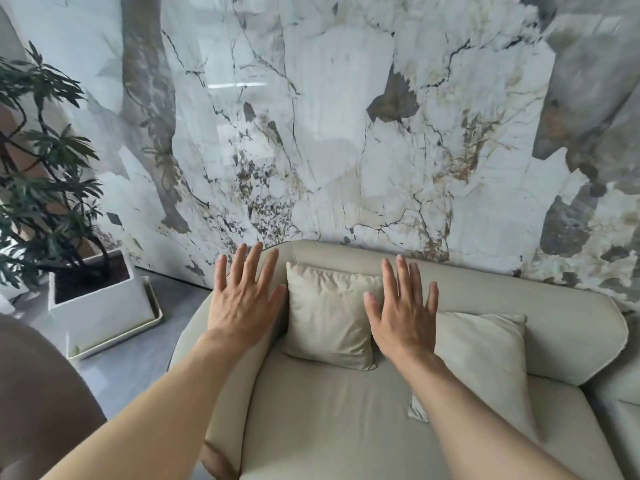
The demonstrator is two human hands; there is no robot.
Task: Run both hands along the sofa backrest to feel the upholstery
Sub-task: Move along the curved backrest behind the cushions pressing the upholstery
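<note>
A beige sofa fills the lower half of the head view, its curved backrest (491,289) running along the marble wall. My left hand (244,296) is spread flat with fingers apart over the backrest's left corner, where it bends into the armrest. My right hand (403,306) is also spread flat, palm down, in front of the backrest between two cushions; whether it touches the fabric I cannot tell. Both hands hold nothing. The left cream cushion (329,313) leans on the backrest between my hands. A second cream cushion (485,358) lies right of my right forearm.
A glossy marble wall (346,133) stands right behind the sofa. At the left, a white square planter (100,303) with a leafy plant (41,168) sits on a tray on the grey floor. A brown rounded seat (38,393) is at the lower left. Another sofa section (623,393) adjoins at right.
</note>
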